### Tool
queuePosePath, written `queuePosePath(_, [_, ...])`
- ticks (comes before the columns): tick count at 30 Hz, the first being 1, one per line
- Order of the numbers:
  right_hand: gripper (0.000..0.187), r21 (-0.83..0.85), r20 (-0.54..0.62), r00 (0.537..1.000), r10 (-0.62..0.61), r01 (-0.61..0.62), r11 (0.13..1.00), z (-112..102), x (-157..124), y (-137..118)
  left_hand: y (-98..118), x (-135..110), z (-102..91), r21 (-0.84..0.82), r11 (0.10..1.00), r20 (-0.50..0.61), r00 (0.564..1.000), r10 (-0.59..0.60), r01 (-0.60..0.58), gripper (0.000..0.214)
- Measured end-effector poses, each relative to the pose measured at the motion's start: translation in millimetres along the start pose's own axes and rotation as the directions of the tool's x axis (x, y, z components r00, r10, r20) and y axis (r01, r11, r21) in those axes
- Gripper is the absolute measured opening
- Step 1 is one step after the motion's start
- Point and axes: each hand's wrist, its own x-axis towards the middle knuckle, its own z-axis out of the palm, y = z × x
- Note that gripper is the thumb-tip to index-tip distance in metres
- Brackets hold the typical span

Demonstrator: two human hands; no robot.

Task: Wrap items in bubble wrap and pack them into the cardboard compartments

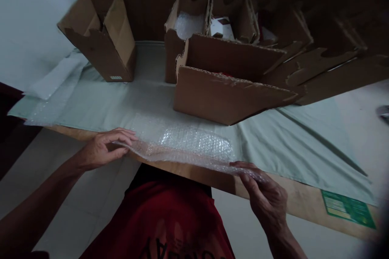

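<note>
A clear sheet of bubble wrap (pixel 194 143) lies over the front edge of the cloth-covered table, its near edge raised toward me. At its left end, my left hand (pixel 106 147) pinches the edge between thumb and fingers. My right hand (pixel 264 190) grips the opposite end, with the thumb on the near side and the fingers partly hidden behind the film. Between the two hands the near edge sags slightly.
Behind the wrap stand several open cardboard boxes (pixel 209 93), some with bubble wrap or white items inside. Another tall cardboard box (pixel 103 44) stands at the left. More bubble wrap (pixel 51 89) lies on the green cloth (pixel 100 101). A green printed card (pixel 348 208) is at the right table edge.
</note>
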Motion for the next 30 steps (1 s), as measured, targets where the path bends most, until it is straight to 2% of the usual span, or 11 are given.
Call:
queuePosePath(2, [0.022,-0.01,0.101,0.993,-0.062,0.063,0.998,-2.5,3.7,5.9,-6.3,-2.4,3.0,-0.073,0.997,-0.024,1.0,-0.017,0.015,0.01])
queuePosePath(4, [0.04,-0.051,0.211,0.97,-0.121,0.134,0.99,-4.6,6.2,12.4,-10.7,-4.7,6.8,-0.139,0.989,-0.044,0.998,-0.049,0.043,0.009])
queuePosePath(5, [0.039,-0.076,0.245,0.96,-0.136,0.158,0.984,-5.2,6.9,15.5,-11.8,-5.5,8.7,-0.167,0.984,-0.055,0.996,-0.073,0.063,0.009])
queuePosePath(7, [0.024,-0.106,0.267,0.953,-0.143,0.177,0.979,-5.1,7.1,20.7,-12.2,-6.0,11.9,-0.208,0.971,-0.09,0.986,-0.14,0.119,0.011])
queuePosePath(9, [0.02,-0.135,0.24,0.967,-0.085,0.12,0.984,-4.0,5.8,24.4,-11.2,-4.5,14.3,-0.211,0.954,-0.142,0.959,-0.247,0.214,0.016])
queuePosePath(12, [0.022,-0.187,0.141,0.988,0.054,-0.027,0.982,-1.4,2.5,27.5,-9.8,3.0,16.5,-0.201,0.915,-0.215,0.895,-0.39,0.35,0.026])
queuePosePath(16, [0.027,-0.27,0.018,0.989,0.147,-0.137,0.953,5.5,-1.3,28.5,-10.5,15.9,17.2,-0.236,0.88,-0.221,0.86,-0.461,0.411,0.032])
queuePosePath(20, [0.026,-0.298,-0.059,0.981,0.184,-0.194,0.935,16.2,-2.6,27.5,-11.6,10.5,17.7,-0.281,0.86,-0.199,0.85,-0.487,0.426,0.05])
queuePosePath(24, [0.027,-0.335,-0.106,0.98,0.17,-0.196,0.921,25.1,-0.1,25.3,-12.0,-6.4,22.5,-0.11,0.899,-0.261,0.86,-0.438,0.425,0.064])
queuePosePath(27, [0.026,-0.373,-0.023,0.985,0.172,-0.168,0.912,26.7,3.0,20.9,-12.7,-11.1,27.9,0.042,0.916,-0.299,0.88,-0.368,0.398,0.063])
queuePosePath(30, [0.034,-0.385,0.061,0.979,0.195,-0.157,0.909,23.7,4.8,13.4,-14.4,-10.1,32.3,0.16,0.915,-0.318,0.897,-0.307,0.37,0.06])
